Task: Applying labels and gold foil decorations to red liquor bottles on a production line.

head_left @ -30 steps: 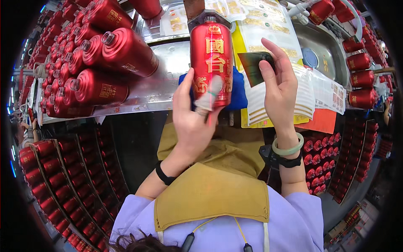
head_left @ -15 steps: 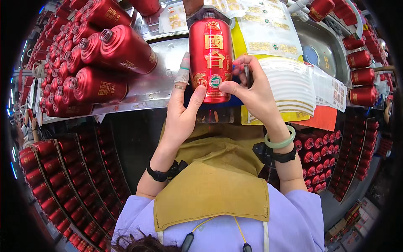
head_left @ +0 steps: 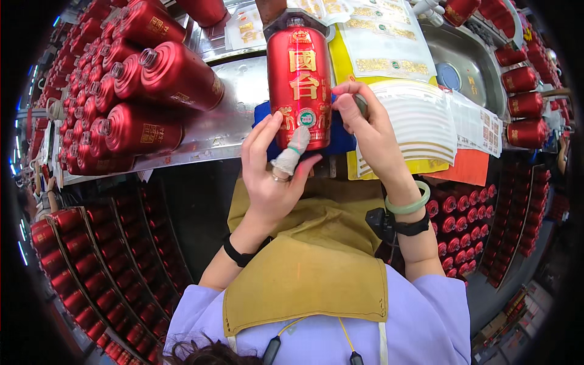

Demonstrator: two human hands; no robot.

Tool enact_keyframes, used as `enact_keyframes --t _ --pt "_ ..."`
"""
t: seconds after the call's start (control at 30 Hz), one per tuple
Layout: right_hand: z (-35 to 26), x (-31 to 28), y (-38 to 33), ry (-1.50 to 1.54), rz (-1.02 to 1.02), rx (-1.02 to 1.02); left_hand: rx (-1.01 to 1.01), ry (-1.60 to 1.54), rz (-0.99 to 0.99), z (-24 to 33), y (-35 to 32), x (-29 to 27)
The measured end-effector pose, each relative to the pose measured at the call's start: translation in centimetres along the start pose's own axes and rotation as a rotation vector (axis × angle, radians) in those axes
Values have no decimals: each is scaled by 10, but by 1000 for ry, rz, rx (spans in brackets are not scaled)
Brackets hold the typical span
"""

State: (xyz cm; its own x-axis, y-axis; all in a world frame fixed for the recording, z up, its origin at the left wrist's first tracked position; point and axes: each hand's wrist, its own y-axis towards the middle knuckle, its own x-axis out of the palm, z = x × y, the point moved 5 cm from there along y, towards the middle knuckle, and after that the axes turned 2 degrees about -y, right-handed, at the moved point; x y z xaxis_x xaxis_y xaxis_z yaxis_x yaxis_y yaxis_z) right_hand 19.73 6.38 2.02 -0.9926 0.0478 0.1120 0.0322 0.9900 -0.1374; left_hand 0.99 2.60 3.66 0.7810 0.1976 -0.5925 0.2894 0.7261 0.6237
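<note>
A red bottle point(head_left: 299, 100) with gold characters lies on its back on a blue cloth point(head_left: 261, 114), its neck pointing away from me. My left hand point(head_left: 267, 173) has its fingers apart. The white-wrapped index finger presses on the bottle's lower front, just below a small round green emblem point(head_left: 306, 118). My right hand point(head_left: 374, 131) is at the bottle's right side, thumb and fingers drawn together. A greyish piece point(head_left: 361, 106) shows partly between its fingers; its kind is hidden.
Red bottles point(head_left: 182, 76) crowd the metal bench point(head_left: 234, 115) at left. White sheets of gold stickers point(head_left: 389, 45) and curved strips point(head_left: 410, 118) lie right, over a yellow sheet point(head_left: 344, 61). Beyond is a metal sink point(head_left: 480, 64). Racks of red bottles point(head_left: 79, 261) stand below on both sides.
My left hand has shifted from the bottle's left side onto its lower front, index finger pressing. My right thumb has come off the bottle's front. The bottle has moved slightly left.
</note>
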Motion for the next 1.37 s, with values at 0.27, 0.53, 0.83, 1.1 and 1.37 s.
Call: enact_keyframes --t 0.27,0.53,0.83,1.1,1.37 --pt "0 -6 0 1 -34 43 -165 199 -30 17 -5 20" --pt "-50 -11 -9 -365 231 -425 -270 -72 79 -5 16 4" --pt "-76 30 -19 -890 -110 -1225 -238 -6 50 -23 14 -2" --pt "-94 10 6 -1084 202 -1199 -233 -52 20 -31 6 0" --pt "-74 46 -12 -954 -179 -1042 -291 -196 32 -25 12 -2"
